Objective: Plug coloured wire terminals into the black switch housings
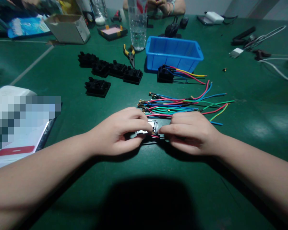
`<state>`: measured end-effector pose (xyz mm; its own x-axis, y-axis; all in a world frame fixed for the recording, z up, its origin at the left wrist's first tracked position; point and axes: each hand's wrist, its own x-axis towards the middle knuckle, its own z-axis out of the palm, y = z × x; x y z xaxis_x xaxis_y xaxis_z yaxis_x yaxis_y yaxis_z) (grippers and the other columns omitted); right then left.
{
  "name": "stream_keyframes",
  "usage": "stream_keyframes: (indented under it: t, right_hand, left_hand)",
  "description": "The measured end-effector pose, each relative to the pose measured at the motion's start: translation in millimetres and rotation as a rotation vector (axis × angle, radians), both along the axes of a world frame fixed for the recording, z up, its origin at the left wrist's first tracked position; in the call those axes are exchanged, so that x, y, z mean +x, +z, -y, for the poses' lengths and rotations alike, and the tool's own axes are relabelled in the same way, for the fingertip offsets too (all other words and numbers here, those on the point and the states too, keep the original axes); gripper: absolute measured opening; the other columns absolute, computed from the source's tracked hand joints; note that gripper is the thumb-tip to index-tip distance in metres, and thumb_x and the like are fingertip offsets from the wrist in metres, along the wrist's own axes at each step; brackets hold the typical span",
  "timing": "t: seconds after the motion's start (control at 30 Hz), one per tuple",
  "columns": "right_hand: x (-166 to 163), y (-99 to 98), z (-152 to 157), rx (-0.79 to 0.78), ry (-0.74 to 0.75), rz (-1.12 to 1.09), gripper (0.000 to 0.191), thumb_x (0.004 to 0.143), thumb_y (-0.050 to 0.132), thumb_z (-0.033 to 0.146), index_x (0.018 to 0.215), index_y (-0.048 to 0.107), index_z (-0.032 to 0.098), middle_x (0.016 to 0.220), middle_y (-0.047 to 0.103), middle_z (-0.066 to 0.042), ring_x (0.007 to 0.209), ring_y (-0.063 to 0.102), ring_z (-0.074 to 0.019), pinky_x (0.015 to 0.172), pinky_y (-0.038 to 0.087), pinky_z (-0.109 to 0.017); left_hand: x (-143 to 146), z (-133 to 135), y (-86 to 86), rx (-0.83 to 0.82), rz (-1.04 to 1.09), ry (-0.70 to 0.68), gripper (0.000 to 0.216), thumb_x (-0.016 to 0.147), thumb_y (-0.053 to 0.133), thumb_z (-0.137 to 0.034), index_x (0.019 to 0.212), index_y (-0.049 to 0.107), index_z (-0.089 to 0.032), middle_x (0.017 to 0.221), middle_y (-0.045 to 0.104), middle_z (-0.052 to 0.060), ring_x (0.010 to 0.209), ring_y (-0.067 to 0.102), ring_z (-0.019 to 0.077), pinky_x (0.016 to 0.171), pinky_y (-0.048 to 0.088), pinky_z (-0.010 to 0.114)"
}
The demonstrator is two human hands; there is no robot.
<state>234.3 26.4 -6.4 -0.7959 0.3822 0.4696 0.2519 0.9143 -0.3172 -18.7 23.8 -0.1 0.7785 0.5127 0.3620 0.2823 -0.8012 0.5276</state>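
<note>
Both my hands rest on the green table near its front, meeting over a small black connector block (151, 130). My left hand (120, 132) is curled round the block's left end. My right hand (190, 132) pinches a red wire (155, 136) at the block's right side. Most of the block is hidden under my fingers. Just beyond my hands lies a loose bundle of coloured wires (182, 103) with metal terminals. Farther back, a finished black block with wires (165, 74) sits beside a blue bin (174, 52).
Several empty black connector blocks (110, 68) lie in a row at centre left, one more (97, 87) closer. Yellow-handled pliers (129, 54) and a water bottle (137, 25) stand behind. A cardboard box (68, 28), papers (19, 127) at left, chargers and cables at right. Another person's hands (158, 4) at the far edge.
</note>
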Motion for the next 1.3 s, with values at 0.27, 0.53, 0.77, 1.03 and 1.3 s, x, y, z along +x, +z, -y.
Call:
stream_keyframes:
  t: [0.27,0.53,0.77,1.03,1.3]
  right_hand:
    - [0.0,2.2,0.5,0.048,-0.013,0.049,0.017,0.091,0.051,0.018,0.100,0.064,0.018,0.070,0.060,-0.003,0.061,0.051,-0.0139,0.057,0.035,-0.027]
    - [0.5,4.3,1.0,0.064,-0.022,0.091,0.018,0.091,0.051,0.017,0.100,0.066,0.017,0.069,0.059,-0.003,0.061,0.048,-0.0135,0.057,0.034,-0.028]
    - [-0.3,1.7,1.9,0.246,-0.027,0.138,0.022,0.092,0.047,0.016,0.100,0.067,0.013,0.067,0.060,-0.004,0.061,0.048,-0.0157,0.055,0.029,-0.031]
    - [-0.4,2.1,2.2,0.246,-0.024,0.138,0.023,0.093,0.046,0.019,0.101,0.066,0.013,0.068,0.061,-0.004,0.061,0.047,-0.0156,0.055,0.029,-0.032]
    - [0.3,1.7,1.6,0.233,-0.024,0.144,0.020,0.093,0.046,0.020,0.098,0.065,0.015,0.069,0.060,-0.003,0.061,0.047,-0.0155,0.056,0.030,-0.032]
  left_hand:
    - [0.6,0.5,3.4,0.001,-0.034,0.015,0.023,0.083,0.052,-0.008,0.099,0.064,-0.020,0.095,0.066,0.006,0.088,0.060,0.0160,0.079,0.048,0.027]
    - [-0.1,-0.2,5.9,0.049,-0.071,0.005,0.024,0.083,0.053,-0.007,0.101,0.065,-0.018,0.096,0.067,0.007,0.089,0.060,0.0171,0.080,0.047,0.028]
    - [-0.4,0.0,0.7,0.027,-0.040,0.008,0.023,0.082,0.053,-0.008,0.100,0.063,-0.019,0.096,0.065,0.006,0.089,0.058,0.0170,0.081,0.046,0.028]
    - [3.3,0.6,0.9,0.014,-0.009,-0.006,0.020,0.084,0.053,-0.008,0.100,0.059,-0.016,0.092,0.066,0.006,0.087,0.058,0.0175,0.081,0.047,0.030]
    - [0.1,3.5,-1.4,0.103,0.051,0.030,0.023,0.083,0.056,-0.009,0.103,0.062,-0.017,0.101,0.064,0.008,0.092,0.059,0.0176,0.083,0.049,0.028]
